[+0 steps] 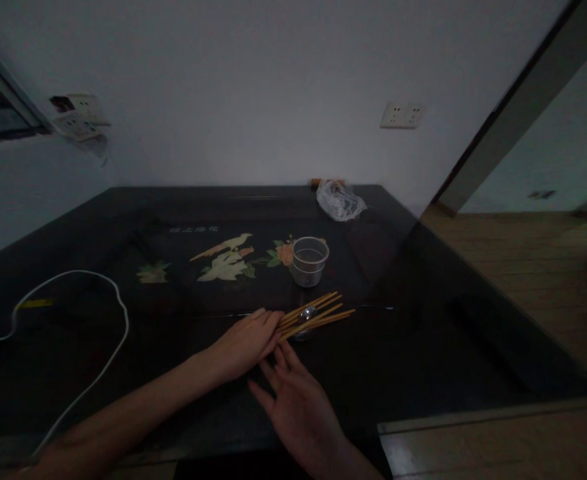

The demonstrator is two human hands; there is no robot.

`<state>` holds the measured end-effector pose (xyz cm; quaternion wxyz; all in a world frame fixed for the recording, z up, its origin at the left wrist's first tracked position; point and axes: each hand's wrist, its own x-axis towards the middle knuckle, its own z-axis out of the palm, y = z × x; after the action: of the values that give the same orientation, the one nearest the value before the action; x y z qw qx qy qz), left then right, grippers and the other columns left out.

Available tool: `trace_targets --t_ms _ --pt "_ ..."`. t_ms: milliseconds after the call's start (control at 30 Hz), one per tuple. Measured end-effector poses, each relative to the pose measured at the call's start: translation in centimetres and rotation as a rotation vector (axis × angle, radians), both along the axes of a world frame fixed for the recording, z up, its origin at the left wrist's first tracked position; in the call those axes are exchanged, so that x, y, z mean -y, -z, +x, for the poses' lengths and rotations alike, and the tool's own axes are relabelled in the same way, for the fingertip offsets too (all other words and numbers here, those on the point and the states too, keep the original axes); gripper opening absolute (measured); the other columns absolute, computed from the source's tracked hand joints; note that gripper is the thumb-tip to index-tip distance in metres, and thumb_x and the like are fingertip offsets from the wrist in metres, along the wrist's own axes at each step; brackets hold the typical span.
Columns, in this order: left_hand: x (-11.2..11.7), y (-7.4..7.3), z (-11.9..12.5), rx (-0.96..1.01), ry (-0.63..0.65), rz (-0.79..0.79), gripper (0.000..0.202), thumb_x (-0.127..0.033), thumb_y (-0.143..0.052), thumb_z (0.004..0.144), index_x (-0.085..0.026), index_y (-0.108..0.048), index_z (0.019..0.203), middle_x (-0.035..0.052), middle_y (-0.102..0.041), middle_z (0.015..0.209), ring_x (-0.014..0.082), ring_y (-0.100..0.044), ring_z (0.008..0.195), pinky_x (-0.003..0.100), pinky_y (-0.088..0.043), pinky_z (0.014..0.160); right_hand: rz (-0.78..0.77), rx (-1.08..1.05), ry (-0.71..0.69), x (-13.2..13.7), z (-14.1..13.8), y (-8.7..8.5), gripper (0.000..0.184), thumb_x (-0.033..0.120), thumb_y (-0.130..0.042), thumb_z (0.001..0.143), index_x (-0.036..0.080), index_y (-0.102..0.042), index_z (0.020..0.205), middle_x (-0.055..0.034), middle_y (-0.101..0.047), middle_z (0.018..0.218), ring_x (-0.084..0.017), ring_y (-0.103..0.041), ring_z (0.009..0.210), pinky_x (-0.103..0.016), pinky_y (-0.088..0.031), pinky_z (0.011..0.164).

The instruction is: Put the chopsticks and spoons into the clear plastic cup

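Observation:
My left hand (250,339) is closed around a bundle of several wooden chopsticks (329,316), which fan out to the right just above the dark table. Among the sticks shows the shiny bowl of a metal spoon (308,312); its handle is hidden. My right hand (300,403) lies below and to the right of the left one, palm up, fingers apart. Its fingertips reach under the left hand and the near part of the bundle; whether they touch the sticks I cannot tell. Just beyond the chopsticks stands a clear plastic cup (309,273), upright.
At the table's back edge lies a crumpled clear plastic bag (342,201) beside a brown object (315,183). A white cable (124,319) loops over the left side, near a small yellow strip (35,303). The wall behind carries sockets (402,115).

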<state>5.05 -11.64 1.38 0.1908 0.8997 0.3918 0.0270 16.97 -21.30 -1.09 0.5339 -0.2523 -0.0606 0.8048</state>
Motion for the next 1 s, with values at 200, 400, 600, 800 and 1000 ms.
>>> trace_targets --t_ms 200,400,600,800,1000 --pt "-3.9 0.6 4.3 -0.021 0.166 0.104 0.024 -0.022 -0.041 0.095 -0.013 -0.053 0.114 0.0109 -0.061 0.104 0.0245 -0.055 0.098 0.033 -0.046 0.083 0.046 0.147 0.094 -2.3 3.7 0.4 0.051 0.018 -0.076 0.062 0.031 -0.064 0.109 0.0009 -0.037 0.149 -0.025 -0.036 0.136 -0.043 -0.035 0.106" --pt "-6.5 1.5 5.0 0.011 0.196 0.162 0.026 -0.030 -0.042 0.096 -0.017 -0.055 0.115 0.0079 -0.058 0.104 0.0220 -0.054 0.097 0.031 -0.045 0.084 0.048 0.280 -0.030 -4.4 6.7 0.3 0.051 0.017 -0.077 0.065 0.024 -0.061 0.114 -0.0077 -0.057 0.130 -0.024 -0.053 0.122 -0.042 -0.038 0.102" --pt "-6.8 1.9 4.8 -0.049 0.172 0.253 0.033 -0.030 -0.041 0.097 -0.016 -0.053 0.124 0.0092 -0.058 0.108 0.0218 -0.054 0.098 0.032 -0.045 0.086 0.069 0.385 -0.185 -6.6 8.5 0.3 0.043 0.024 -0.079 0.066 0.017 -0.061 0.105 -0.0109 -0.067 0.112 -0.023 -0.066 0.103 -0.040 -0.042 0.096" --pt "-5.6 1.3 4.4 -0.066 0.109 0.318 0.036 -0.032 -0.046 0.096 -0.015 -0.050 0.128 0.0091 -0.060 0.115 0.0232 -0.053 0.105 0.035 -0.044 0.088 0.117 0.498 -0.392 -6.7 9.8 -0.1 0.055 0.030 -0.073 0.075 0.016 -0.053 0.124 -0.0117 -0.069 0.104 -0.021 -0.071 0.088 -0.039 -0.050 0.085" --pt "-5.1 0.7 3.8 -0.028 0.096 0.352 0.031 -0.028 -0.051 0.094 -0.020 -0.053 0.124 0.0081 -0.056 0.128 0.0240 -0.050 0.116 0.036 -0.043 0.092 0.183 0.627 -0.479 -6.4 10.5 0.0 0.060 0.030 -0.067 0.081 0.016 -0.045 0.135 -0.0102 -0.067 0.101 -0.019 -0.071 0.081 -0.033 -0.056 0.070"
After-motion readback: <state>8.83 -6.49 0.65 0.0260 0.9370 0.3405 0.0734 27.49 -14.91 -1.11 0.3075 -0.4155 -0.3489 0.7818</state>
